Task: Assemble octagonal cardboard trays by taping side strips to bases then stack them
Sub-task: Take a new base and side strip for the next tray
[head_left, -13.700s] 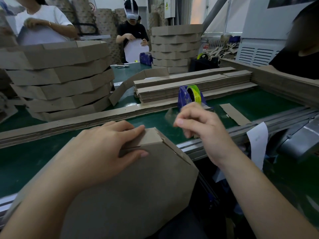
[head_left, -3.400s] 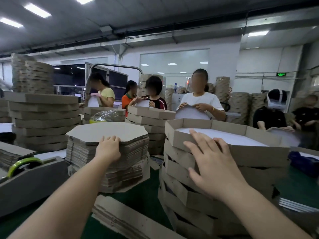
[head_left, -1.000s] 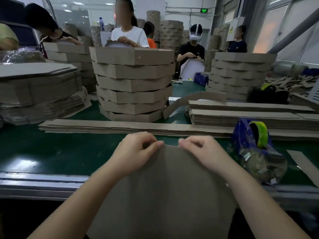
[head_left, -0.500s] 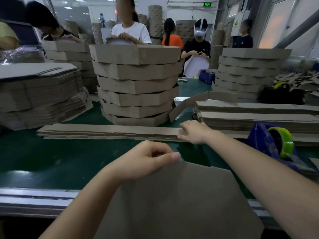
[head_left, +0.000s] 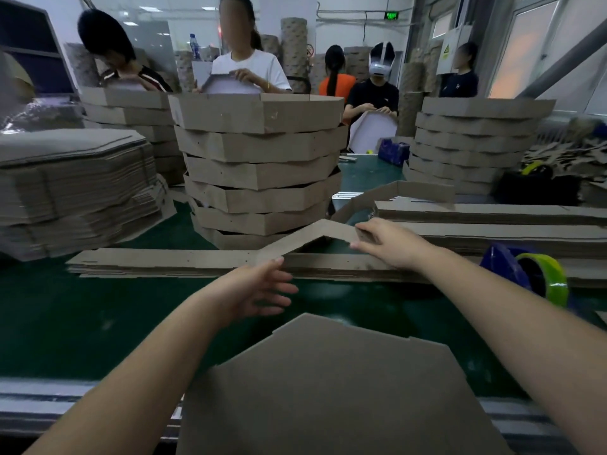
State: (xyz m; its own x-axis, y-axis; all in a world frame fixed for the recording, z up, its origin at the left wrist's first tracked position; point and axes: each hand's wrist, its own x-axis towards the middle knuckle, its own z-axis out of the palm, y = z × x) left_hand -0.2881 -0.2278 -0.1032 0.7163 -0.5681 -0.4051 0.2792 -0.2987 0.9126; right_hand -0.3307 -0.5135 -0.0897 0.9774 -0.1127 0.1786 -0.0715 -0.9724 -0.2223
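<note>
The right hand [head_left: 389,243] pinched one end of a bent side strip [head_left: 305,236], held up over the strip pile [head_left: 164,262]. The left hand [head_left: 259,290] was spread, its fingertips by the other end. The base [head_left: 328,382] lay on the bench's [head_left: 82,323] near edge.

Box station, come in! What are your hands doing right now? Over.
Right hand pinches one end of the bent side strip, raised above the strip pile. Left hand open by its other end. Base flat, nearest. Tape dispenser off right, not blocking.
</note>
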